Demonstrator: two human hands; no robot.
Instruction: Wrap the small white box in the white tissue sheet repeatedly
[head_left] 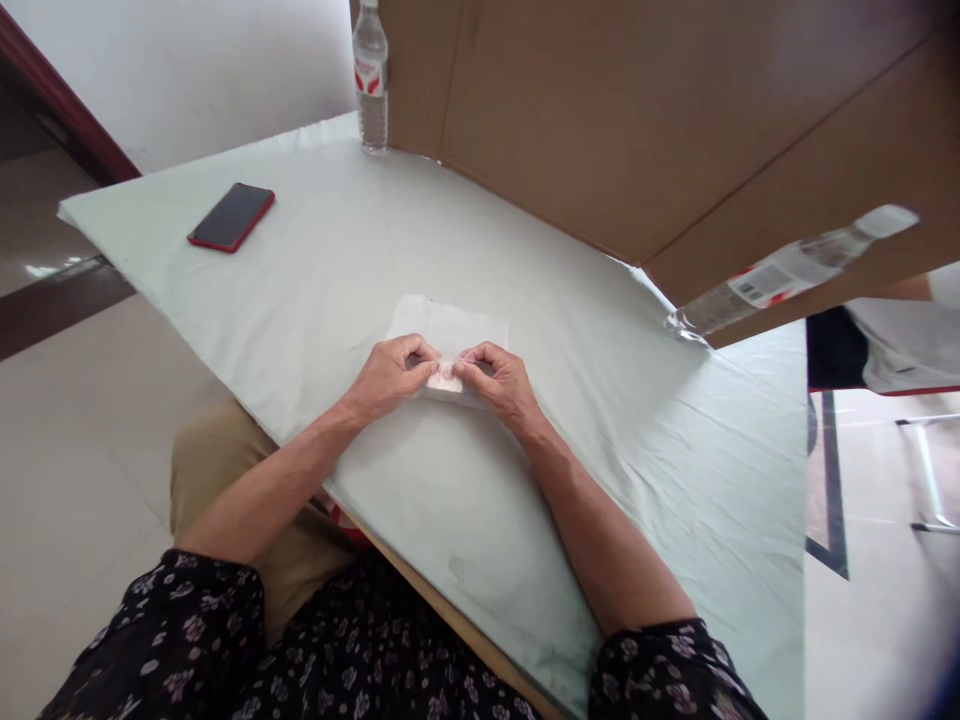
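Note:
A small whitish piece with faint reddish marks (pixel 445 377), perhaps paper or a packet, is held between my two hands. My left hand (pixel 394 372) pinches its left side between thumb and forefinger. On the right side, my right hand (pixel 499 378) pinches it in the same way. Beneath both hands a white, tissue-like sheet (pixel 454 325) lies flat on the pale green tablecloth (pixel 330 260). My fingers cover part of the small piece, so its exact kind is unclear.
A phone with a red case (pixel 232 217) lies at the left. One water bottle (pixel 372 85) stands at the back, another (pixel 787 275) at the right, both beside a tall brown cardboard panel (pixel 570 120). Part of another person (pixel 904 340) shows beyond the panel.

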